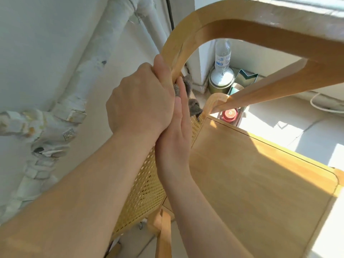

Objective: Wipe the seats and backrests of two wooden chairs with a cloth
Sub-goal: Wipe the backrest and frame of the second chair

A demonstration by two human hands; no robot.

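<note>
A light wooden chair fills the view from above, with a flat seat [260, 183], a woven cane backrest [147, 187] and a bent wooden frame [232, 17] arching over it. My left hand [139, 101] is closed around the frame's curved left part. My right hand [176, 135] lies along the inner side of the frame and cane with fingers straight, pressing a grey cloth [194, 108] against the wood. Only tufts of the cloth show past my fingers. No other chair is in view.
White wrapped pipes [61, 116] run down the wall at left. In the corner behind the chair stand a plastic bottle [222, 56] on a tin [221, 81], a green box [245, 79] and a red-lidded jar [229, 114]. A white cable [322, 107] lies on the sunlit floor.
</note>
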